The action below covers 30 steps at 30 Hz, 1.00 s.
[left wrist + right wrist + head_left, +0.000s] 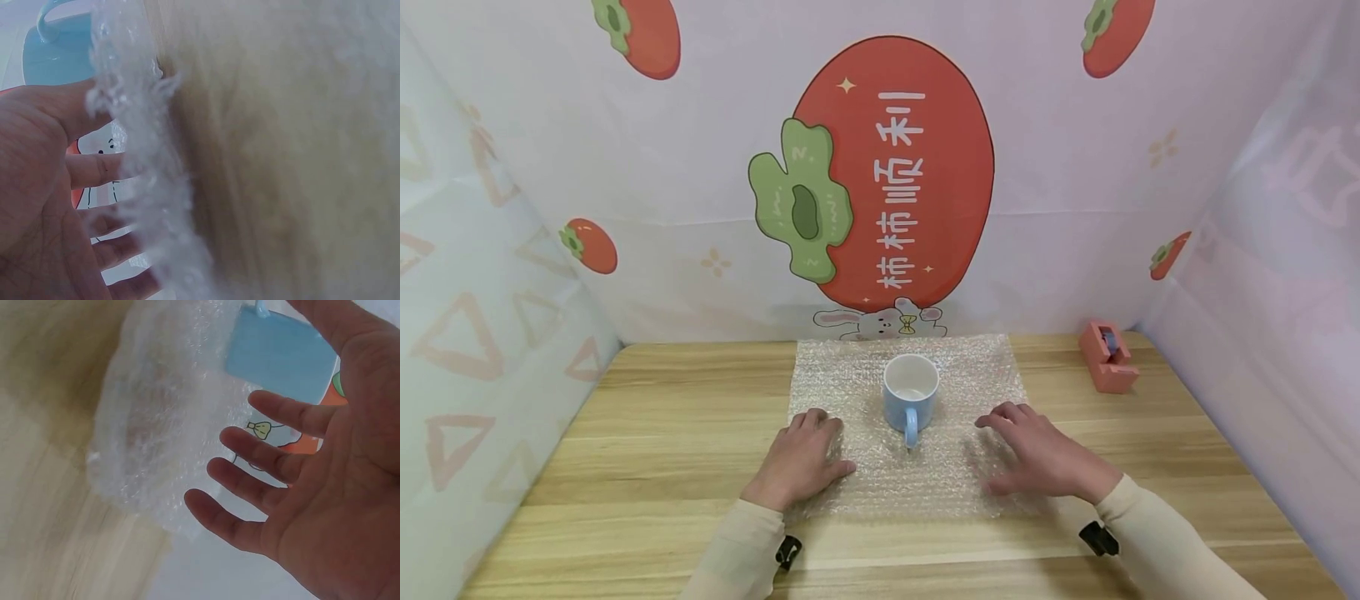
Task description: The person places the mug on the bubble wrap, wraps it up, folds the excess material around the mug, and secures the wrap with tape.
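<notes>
A light blue mug (911,392) stands upright on a sheet of bubble wrap (917,483), its handle toward the front; the wrist views show it too, as a blue shape (59,50) on the left and a blue block (281,353) on the right. My left hand (801,458) lies at the sheet's left edge, fingers relaxed; whether it touches the sheet I cannot tell. Over the sheet's right edge is my right hand (1045,454), fingers spread and holding nothing. In the right wrist view its fingers are apart beside the bubble wrap (162,425).
A pink tape dispenser (1108,358) sits at the back right of the wooden table (685,400). Behind the table hangs a white cloth (700,167) with red fruit prints, and cloth walls stand at both sides.
</notes>
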{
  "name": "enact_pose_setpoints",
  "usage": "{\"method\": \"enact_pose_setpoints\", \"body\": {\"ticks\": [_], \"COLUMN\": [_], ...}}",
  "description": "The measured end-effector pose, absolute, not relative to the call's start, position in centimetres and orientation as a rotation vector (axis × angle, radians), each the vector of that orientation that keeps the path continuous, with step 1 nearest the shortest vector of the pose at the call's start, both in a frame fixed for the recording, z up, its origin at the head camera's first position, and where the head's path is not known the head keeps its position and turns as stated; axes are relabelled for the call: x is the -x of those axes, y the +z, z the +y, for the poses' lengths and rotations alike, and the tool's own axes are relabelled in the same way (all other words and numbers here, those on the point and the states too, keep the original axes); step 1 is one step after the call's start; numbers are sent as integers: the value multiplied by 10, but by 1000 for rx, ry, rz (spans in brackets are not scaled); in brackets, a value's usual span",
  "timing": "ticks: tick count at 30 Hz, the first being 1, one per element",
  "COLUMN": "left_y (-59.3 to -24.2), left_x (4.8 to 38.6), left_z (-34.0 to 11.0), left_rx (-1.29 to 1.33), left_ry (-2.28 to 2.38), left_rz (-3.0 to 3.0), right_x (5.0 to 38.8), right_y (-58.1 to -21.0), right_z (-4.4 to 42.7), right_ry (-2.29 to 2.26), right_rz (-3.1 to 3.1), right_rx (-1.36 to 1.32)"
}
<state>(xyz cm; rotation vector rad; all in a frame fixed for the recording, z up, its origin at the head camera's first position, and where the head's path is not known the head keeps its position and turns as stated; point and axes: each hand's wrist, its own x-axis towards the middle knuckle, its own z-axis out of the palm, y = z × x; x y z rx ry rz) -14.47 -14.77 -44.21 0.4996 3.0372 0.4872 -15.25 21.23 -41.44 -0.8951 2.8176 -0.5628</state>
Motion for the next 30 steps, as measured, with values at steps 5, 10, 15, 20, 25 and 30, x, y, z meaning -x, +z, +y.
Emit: {"method": "enact_pose_setpoints", "body": {"ticks": [5,10,15,20,25,30], "left_y": [-441,-442,-444,-445,-445,-444], "left_x": [145,146,146,145,145,145], "left_z": [-148,-149,-149,-148,-149,-148], "left_rx": [-506,-505,-490,-494,-498,-496], "left_ry": [485,477,491,491,484,489], "left_rz": [3041,3040,3030,3032,3037,3036], "right_x": [148,144,143,143,142,143], "right_y": [-418,-420,-423,-428,-428,-426], "right_z": [217,217,217,218,217,215], "right_ry": [-507,-425,-411,-385,-386,-386], "right_rz": [2798,2768,2725,2743,2743,2724], "right_rx": [944,958,947,971,1000,1003]}}
